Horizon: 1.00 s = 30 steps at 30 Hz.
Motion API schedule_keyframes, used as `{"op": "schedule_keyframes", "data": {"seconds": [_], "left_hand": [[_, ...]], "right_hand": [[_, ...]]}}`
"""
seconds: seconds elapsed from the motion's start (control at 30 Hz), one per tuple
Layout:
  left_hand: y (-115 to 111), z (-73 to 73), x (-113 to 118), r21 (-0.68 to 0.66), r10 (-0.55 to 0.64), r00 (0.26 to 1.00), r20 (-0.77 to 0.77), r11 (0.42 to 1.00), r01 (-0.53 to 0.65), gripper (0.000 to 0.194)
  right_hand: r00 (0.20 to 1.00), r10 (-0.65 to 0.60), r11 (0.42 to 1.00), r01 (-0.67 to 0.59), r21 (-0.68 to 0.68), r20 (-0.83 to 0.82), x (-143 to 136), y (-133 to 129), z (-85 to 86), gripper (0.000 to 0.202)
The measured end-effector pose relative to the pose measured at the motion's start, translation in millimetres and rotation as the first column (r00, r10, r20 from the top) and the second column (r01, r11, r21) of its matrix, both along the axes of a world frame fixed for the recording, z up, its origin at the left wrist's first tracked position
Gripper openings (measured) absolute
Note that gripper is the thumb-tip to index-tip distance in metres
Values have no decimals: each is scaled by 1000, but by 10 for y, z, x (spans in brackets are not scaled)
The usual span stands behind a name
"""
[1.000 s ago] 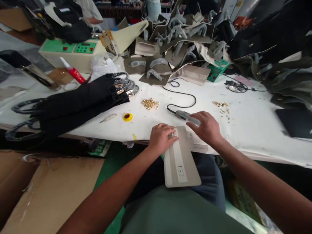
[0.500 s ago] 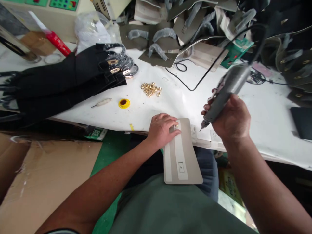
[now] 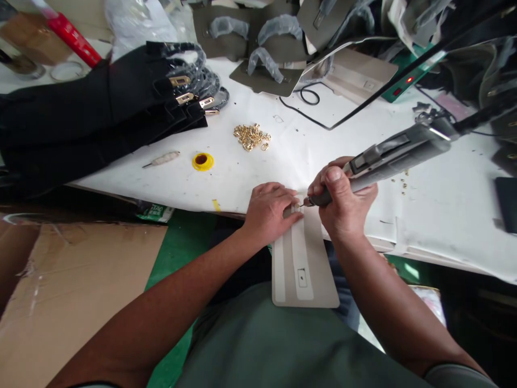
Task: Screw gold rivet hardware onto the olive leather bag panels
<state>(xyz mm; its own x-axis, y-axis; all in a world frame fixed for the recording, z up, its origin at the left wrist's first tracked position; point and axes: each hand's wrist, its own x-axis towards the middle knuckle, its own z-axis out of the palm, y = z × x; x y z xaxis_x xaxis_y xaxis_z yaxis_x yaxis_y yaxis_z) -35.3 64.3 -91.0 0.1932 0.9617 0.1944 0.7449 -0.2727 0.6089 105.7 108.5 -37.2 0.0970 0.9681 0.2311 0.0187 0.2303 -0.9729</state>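
Right hand (image 3: 343, 207): fingers wrapped tight around the grey electric screwdriver (image 3: 388, 156), thumb on top of the barrel. Tool tilted, tip pointing left and down; black cord (image 3: 388, 89) runs off its far end across the table.

Left hand (image 3: 269, 210): palm down, fingers close together and pressed flat on the top end of the beige leather panel (image 3: 302, 264). Driver tip meets the panel just beside the left fingertips; the small fitting under the tip is too small to make out.

Panel position: top end on the near edge of the white table (image 3: 424, 210), under both sets of fingers; the rest hangs off the edge toward the person's lap. A small dark slot shows on its pale centre strip.

Beyond the fingers: heap of gold metal rings (image 3: 251, 137). To the left of them: yellow tape roll (image 3: 202, 161), then a small white-handled awl (image 3: 161, 159). Farther left: stack of black bag pieces (image 3: 92, 118) with gold clasps. At the table's far side: olive-grey panels with wrapped handles (image 3: 262, 62).
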Motion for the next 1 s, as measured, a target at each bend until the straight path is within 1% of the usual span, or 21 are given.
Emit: {"op": "schedule_keyframes", "data": {"seconds": [0.23,0.37,0.47,0.6,0.73,0.83,1.0], "left_hand": [[-3,-10,4,18,2,1000,-23,1000,-1,22],[-3,-10,5,24,4,1000,-20,1000,-3,22],[0,-12,7,25,6,1000,-18,1000,-5,23],[5,-10,8,24,5,1000,-16,1000,-4,24],[2,-2,3,19,-3,1000,-10,1000,3,23],[1,2,-1,27,1,1000,-8,1000,-1,23],[11,6,5,30,7,1000,-13,1000,-7,22]], "right_hand": [[997,28,999,-26,32,-68,-29,23,-84,36],[997,36,999,-34,28,-67,-31,26,-91,34],[996,50,997,-46,60,-70,-29,27,-89,32],[997,68,994,-65,92,-24,-28,29,-96,37],[999,35,992,-37,118,27,-39,37,-132,42],[999,32,990,-35,134,25,-51,42,-160,42],[995,53,990,-63,125,85,-40,46,-169,42]]}}
